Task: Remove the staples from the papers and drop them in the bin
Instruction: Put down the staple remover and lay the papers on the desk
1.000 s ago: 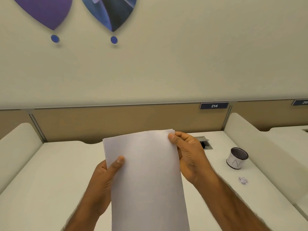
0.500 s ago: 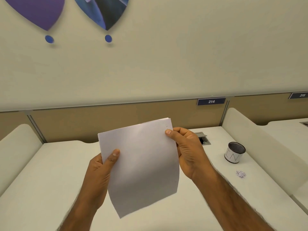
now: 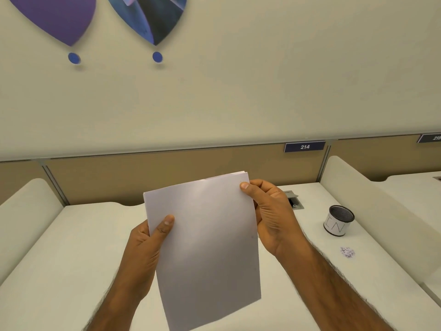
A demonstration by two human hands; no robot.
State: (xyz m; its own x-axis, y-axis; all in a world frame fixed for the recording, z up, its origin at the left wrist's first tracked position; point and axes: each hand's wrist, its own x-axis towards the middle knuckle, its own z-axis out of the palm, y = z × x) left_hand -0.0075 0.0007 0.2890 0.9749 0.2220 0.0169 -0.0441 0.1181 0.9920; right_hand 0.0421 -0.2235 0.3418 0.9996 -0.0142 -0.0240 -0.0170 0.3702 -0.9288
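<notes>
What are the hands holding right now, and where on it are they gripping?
A stack of papers: the left hand pinches its left edge, the right hand its top right corner.

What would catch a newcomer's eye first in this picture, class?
A stack of white papers is held up mid-frame above the desk, the left hand gripping its left edge and the right hand pinching its top right corner. A small mesh bin stands on the desk to the right.

Two hands, left hand (image 3: 145, 249) and right hand (image 3: 272, 216), one sheaf of papers (image 3: 205, 247), sheet count unclear, one bin (image 3: 338, 223) far right, one small heap (image 3: 347, 252) near it, one hatch (image 3: 294, 199), two plates (image 3: 304, 146) (image 3: 430, 138), two petals (image 3: 59, 15) (image 3: 152, 15), two dots (image 3: 74, 58) (image 3: 157, 56), two dividers (image 3: 23, 211) (image 3: 372, 206)
</notes>
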